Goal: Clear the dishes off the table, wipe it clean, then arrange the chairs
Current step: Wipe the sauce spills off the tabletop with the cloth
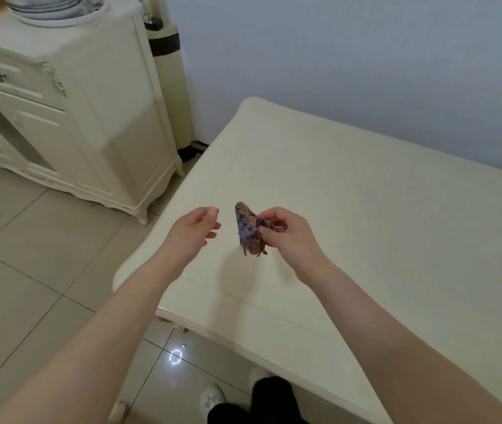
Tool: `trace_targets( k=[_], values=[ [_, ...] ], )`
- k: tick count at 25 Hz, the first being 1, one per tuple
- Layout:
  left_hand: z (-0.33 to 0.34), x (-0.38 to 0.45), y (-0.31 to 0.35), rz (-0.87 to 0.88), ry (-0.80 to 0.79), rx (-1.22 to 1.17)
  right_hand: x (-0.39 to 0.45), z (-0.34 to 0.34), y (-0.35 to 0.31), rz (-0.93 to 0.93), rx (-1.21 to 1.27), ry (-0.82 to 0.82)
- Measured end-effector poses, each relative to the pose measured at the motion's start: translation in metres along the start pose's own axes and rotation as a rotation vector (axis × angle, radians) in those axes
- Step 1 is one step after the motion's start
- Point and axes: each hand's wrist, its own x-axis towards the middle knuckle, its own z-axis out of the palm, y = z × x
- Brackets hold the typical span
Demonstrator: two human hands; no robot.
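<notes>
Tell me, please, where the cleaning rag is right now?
In the head view, the rag is pinched in the right hand, held above the near-left corner of the table, beside the empty left hand.

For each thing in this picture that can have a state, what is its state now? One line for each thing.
left hand: open, holds nothing, above the table corner.
right hand: pinched shut on the cloth.
cloth: bunched up, held in the air, not touching the table.
table: top bare, no dishes in view.
plates: stacked on the cabinet.
cabinet: drawers and door closed.
</notes>
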Motion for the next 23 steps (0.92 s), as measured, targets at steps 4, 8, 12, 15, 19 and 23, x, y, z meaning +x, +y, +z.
trace_targets(
  k=[4, 8, 12, 15, 19, 23],
  values=[
    [-0.049, 0.013, 0.01, -0.004, 0.014, 0.008, 0.044, 0.043, -0.023, -0.057, 0.046, -0.051],
    [-0.106, 0.027, 0.025, 0.012, -0.015, 0.015, 0.085, 0.105, -0.05, -0.152, 0.036, -0.126],
    [-0.181, 0.061, 0.038, 0.061, -0.016, -0.005, 0.131, 0.172, -0.081, -0.191, 0.02, -0.157],
    [-0.255, 0.099, 0.043, 0.107, -0.026, 0.001, 0.176, 0.236, -0.107, -0.223, -0.008, -0.127],
    [-0.375, 0.143, 0.045, 0.165, -0.097, -0.016, 0.227, 0.346, -0.148, -0.235, -0.024, -0.071],
    [-0.497, 0.174, 0.059, 0.198, -0.135, 0.028, 0.268, 0.458, -0.203, -0.24, -0.052, -0.047]
  ],
)
